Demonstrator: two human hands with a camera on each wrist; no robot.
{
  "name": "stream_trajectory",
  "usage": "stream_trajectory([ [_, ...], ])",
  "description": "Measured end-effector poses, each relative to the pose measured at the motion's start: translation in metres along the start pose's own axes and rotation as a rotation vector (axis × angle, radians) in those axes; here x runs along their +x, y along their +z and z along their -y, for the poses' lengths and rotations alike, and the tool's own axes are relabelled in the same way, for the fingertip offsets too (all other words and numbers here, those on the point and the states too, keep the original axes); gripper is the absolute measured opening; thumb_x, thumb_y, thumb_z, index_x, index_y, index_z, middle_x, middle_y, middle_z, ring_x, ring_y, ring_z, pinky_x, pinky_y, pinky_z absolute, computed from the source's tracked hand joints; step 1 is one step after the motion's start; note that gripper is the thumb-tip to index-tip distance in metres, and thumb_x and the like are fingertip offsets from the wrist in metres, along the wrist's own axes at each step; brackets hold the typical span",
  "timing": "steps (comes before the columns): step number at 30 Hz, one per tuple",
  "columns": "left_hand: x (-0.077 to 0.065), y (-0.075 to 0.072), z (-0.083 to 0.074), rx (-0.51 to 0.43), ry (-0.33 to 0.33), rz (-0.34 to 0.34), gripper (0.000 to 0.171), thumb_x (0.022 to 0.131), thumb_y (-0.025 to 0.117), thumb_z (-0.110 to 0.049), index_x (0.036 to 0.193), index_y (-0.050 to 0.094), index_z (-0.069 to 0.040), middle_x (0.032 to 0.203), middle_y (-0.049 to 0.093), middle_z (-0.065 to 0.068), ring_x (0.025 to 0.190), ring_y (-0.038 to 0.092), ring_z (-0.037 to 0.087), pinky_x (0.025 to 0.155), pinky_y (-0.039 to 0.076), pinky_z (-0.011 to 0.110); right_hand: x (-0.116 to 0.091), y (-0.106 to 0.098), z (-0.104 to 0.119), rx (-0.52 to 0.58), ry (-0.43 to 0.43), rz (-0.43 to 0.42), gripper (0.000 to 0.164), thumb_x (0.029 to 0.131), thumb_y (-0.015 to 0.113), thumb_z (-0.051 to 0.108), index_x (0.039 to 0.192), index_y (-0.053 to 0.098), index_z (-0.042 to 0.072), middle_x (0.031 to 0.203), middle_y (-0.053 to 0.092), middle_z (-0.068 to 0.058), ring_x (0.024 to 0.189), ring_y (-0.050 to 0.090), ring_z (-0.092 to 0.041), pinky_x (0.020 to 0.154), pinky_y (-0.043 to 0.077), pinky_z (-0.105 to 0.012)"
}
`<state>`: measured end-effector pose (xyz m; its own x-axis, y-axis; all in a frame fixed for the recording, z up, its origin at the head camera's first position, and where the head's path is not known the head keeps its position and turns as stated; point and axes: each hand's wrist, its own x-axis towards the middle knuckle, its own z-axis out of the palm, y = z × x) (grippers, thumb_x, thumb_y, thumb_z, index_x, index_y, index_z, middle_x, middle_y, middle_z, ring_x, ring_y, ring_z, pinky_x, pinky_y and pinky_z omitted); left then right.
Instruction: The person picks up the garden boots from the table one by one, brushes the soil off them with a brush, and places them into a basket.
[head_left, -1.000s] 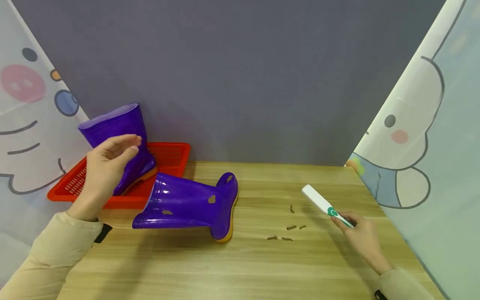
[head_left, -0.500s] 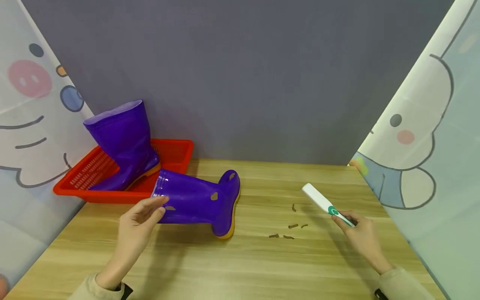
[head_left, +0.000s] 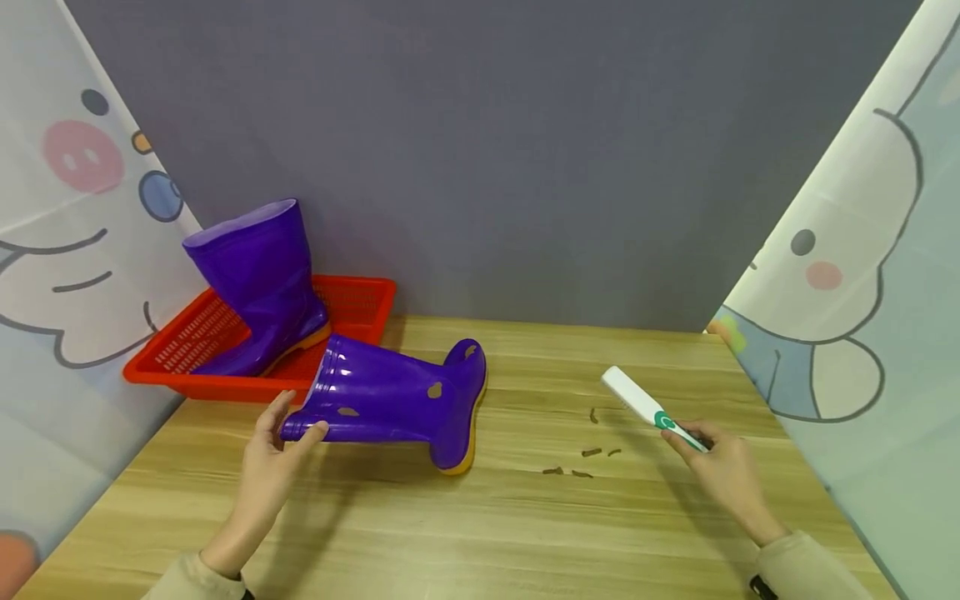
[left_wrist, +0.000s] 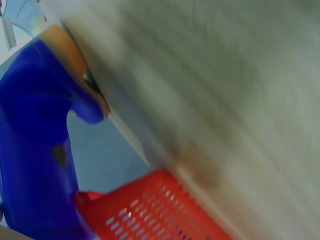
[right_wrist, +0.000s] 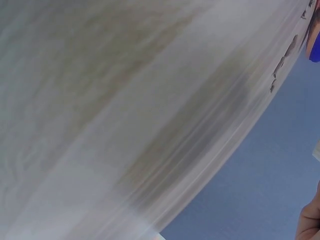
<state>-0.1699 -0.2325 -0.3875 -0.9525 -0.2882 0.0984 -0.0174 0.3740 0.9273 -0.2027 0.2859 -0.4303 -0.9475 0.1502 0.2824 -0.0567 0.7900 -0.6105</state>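
A purple rain boot (head_left: 397, 396) with a yellow sole and brown patches lies on its side on the wooden table. My left hand (head_left: 266, 475) is at its cuff, thumb over the near side of the shaft and fingers around the rim. In the left wrist view the boot's shaft (left_wrist: 32, 155) fills the left edge, with most of that hand outside the picture. Over on the right, my right hand (head_left: 723, 479) holds a white brush (head_left: 633, 394) by its green-and-white handle, head pointing up and left, above the table.
A second purple boot (head_left: 262, 258) stands tilted in the red plastic basket (head_left: 360, 287) at the back left. Several small brown strips (head_left: 592, 452) lie on the tabletop (head_left: 525, 533) between the lying boot and brush. A grey wall (head_left: 487, 167) rises behind.
My left hand has come down from in front of the basket to the lying boot's cuff, its fingers spreading around the rim. The right hand and brush have barely moved. The view has shifted slightly.
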Motion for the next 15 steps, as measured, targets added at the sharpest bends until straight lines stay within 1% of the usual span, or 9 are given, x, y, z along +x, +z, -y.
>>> stream_trajectory([
  [2, -0.001, 0.004, 0.001, -0.066, -0.073, -0.006, 0.072, 0.090, 0.060, -0.025, 0.146, 0.018, -0.006, 0.145, 0.029, 0.011, 0.116, 0.041, 0.011, 0.081, 0.035, 0.001, 0.000, 0.001, 0.000, 0.001, -0.001, 0.006, 0.037, 0.082, 0.069, 0.032, 0.099, 0.068, -0.001, 0.084, 0.069, -0.015, 0.051, 0.046, -0.004, 0.041, 0.038, -0.022],
  [4, -0.001, 0.007, 0.002, -0.142, -0.128, -0.012, 0.073, 0.090, 0.060, -0.025, 0.146, 0.017, -0.007, 0.131, 0.040, 0.008, 0.098, 0.046, 0.002, 0.073, 0.040, 0.005, 0.000, 0.001, 0.001, 0.005, -0.004, 0.004, 0.036, 0.082, 0.069, 0.031, 0.099, 0.068, -0.001, 0.084, 0.069, -0.015, 0.051, 0.046, -0.004, 0.041, 0.038, -0.022],
  [5, -0.001, 0.008, 0.001, -0.171, -0.145, -0.018, 0.072, 0.089, 0.060, -0.024, 0.145, 0.018, -0.008, 0.124, 0.044, 0.003, 0.090, 0.046, -0.002, 0.070, 0.042, 0.006, 0.001, 0.001, 0.001, 0.005, -0.007, 0.001, 0.036, 0.082, 0.069, 0.031, 0.099, 0.068, -0.001, 0.084, 0.069, -0.015, 0.051, 0.046, -0.004, 0.041, 0.038, -0.022],
  [7, -0.001, 0.010, 0.000, -0.232, -0.158, -0.015, 0.072, 0.089, 0.061, -0.024, 0.145, 0.019, -0.010, 0.113, 0.044, -0.003, 0.084, 0.049, -0.005, 0.068, 0.045, 0.009, 0.001, 0.001, 0.001, 0.003, -0.016, -0.006, 0.035, 0.081, 0.070, 0.030, 0.098, 0.068, -0.001, 0.083, 0.069, -0.015, 0.051, 0.046, -0.004, 0.041, 0.038, -0.022],
  [9, -0.002, 0.012, -0.003, -0.236, -0.133, -0.014, 0.071, 0.088, 0.063, -0.024, 0.144, 0.023, -0.012, 0.110, 0.047, -0.005, 0.084, 0.052, -0.006, 0.068, 0.046, 0.009, 0.002, 0.002, 0.002, -0.003, -0.021, -0.009, 0.034, 0.081, 0.070, 0.030, 0.097, 0.069, 0.000, 0.083, 0.069, -0.014, 0.052, 0.046, -0.004, 0.042, 0.039, -0.022],
  [12, -0.002, 0.017, -0.011, -0.259, -0.055, -0.018, 0.068, 0.086, 0.065, -0.018, 0.143, 0.028, -0.013, 0.115, 0.048, -0.007, 0.090, 0.054, -0.006, 0.072, 0.046, 0.008, 0.002, 0.002, 0.003, -0.008, -0.025, -0.009, 0.034, 0.080, 0.071, 0.030, 0.096, 0.069, 0.001, 0.083, 0.070, -0.013, 0.053, 0.047, -0.004, 0.043, 0.040, -0.021],
  [14, -0.003, 0.022, -0.019, -0.307, 0.002, -0.019, 0.067, 0.085, 0.065, -0.011, 0.142, 0.029, -0.012, 0.122, 0.048, -0.009, 0.095, 0.055, -0.006, 0.076, 0.047, 0.008, 0.003, 0.003, 0.004, -0.009, -0.022, 0.000, 0.035, 0.081, 0.070, 0.032, 0.096, 0.069, 0.001, 0.082, 0.070, -0.013, 0.052, 0.047, -0.004, 0.044, 0.039, -0.021],
  [15, -0.003, 0.025, -0.023, -0.337, 0.029, -0.008, 0.067, 0.085, 0.064, -0.008, 0.142, 0.028, -0.011, 0.122, 0.049, -0.008, 0.096, 0.055, -0.005, 0.077, 0.047, 0.009, 0.003, 0.003, 0.004, -0.009, -0.020, 0.005, 0.036, 0.081, 0.070, 0.033, 0.097, 0.069, 0.001, 0.082, 0.069, -0.012, 0.052, 0.046, -0.004, 0.043, 0.039, -0.021],
])
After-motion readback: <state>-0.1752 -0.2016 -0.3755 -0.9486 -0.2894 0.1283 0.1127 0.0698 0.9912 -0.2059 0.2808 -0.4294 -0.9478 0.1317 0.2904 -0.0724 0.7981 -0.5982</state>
